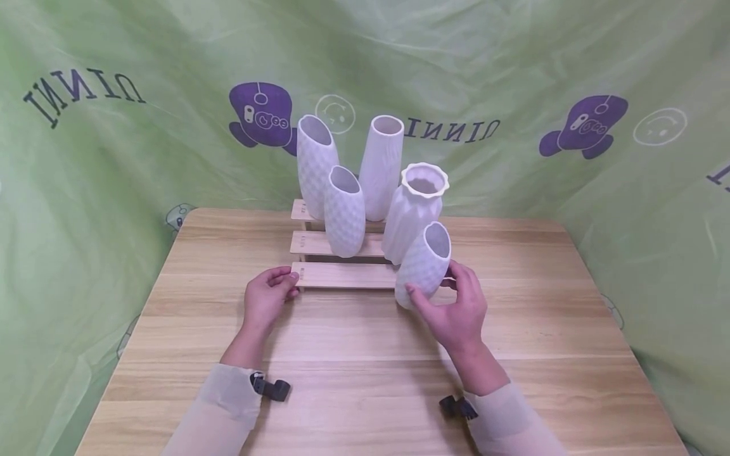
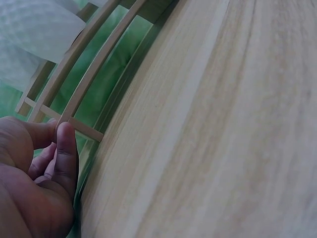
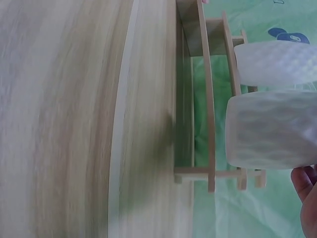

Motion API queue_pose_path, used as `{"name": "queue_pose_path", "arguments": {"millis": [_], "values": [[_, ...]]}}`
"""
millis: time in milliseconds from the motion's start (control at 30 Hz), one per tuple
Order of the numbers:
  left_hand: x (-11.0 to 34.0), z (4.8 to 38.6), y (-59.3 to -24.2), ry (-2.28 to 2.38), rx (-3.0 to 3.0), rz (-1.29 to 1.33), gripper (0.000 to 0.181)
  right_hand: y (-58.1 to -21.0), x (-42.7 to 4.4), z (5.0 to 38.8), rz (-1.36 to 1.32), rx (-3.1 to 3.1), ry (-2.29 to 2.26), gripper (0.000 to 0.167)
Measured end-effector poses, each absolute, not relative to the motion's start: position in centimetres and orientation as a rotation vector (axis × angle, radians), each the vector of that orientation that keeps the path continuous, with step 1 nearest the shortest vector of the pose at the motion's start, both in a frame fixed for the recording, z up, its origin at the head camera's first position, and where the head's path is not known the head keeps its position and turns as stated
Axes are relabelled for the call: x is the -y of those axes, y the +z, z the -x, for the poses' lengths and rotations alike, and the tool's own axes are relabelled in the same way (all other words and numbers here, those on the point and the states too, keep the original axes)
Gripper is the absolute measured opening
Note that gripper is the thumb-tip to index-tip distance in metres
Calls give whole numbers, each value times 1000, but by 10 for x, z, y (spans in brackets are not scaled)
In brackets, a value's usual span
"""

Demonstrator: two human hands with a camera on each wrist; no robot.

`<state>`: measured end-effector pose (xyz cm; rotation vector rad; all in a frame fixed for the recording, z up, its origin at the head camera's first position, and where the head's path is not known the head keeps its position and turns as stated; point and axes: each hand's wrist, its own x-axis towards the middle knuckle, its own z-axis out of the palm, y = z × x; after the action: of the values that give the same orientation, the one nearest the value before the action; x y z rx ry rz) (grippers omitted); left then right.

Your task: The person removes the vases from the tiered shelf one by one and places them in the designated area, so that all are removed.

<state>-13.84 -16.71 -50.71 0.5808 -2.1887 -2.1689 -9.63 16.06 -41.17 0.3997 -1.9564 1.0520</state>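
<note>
Where left hand pinches: rack end
Right hand: grips one vase (not yet shelved)
Beyond: four vases shelved

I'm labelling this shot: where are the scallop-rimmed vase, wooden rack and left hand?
Scallop-rimmed vase (image 1: 412, 214): head view, fluted body.
Wooden rack (image 1: 348, 275): head view, front shelf.
Left hand (image 1: 267, 302): head view, middle of hand.

Left hand pinching a tiered wooden rack, right hand gripping a white vase, four more vases behind
</note>
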Motion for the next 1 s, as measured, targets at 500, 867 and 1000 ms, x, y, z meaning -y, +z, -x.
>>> {"name": "queue_pose_path", "arguments": {"millis": [500, 867, 1000], "values": [[168, 138, -506, -2171, 2182, -574, 35, -457, -199, 117, -326, 2014, 1020, 67], [168, 137, -505, -2169, 2189, -577, 37, -462, -215, 124, -282, 2019, 1034, 68], [168, 138, -506, -2177, 2179, -576, 36, -460, -219, 126, -265, 2018, 1041, 66]]}}
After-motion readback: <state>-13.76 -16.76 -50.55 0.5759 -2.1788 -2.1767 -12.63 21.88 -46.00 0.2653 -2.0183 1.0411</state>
